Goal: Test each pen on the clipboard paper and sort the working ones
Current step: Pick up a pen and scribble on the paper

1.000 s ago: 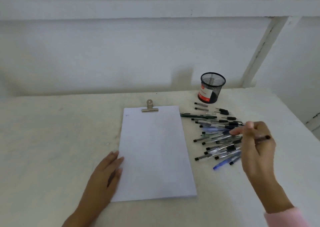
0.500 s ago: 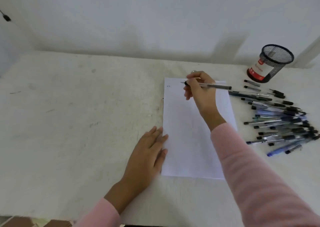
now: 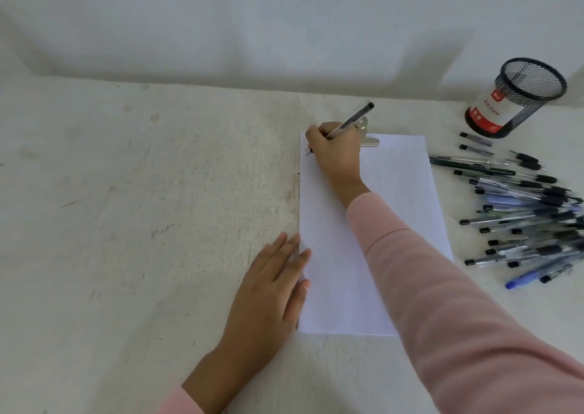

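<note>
Up at the paper's (image 3: 373, 239) top-left corner, the right hand (image 3: 336, 151) pinches a pen (image 3: 350, 121) tip-down between its fingers, while the left hand (image 3: 271, 284) lies flat, fingers spread narrowly, on the sheet's left edge.

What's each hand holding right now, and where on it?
The right hand grips a pen near its writing end. The left hand holds nothing, resting flat on the paper's edge.
</note>
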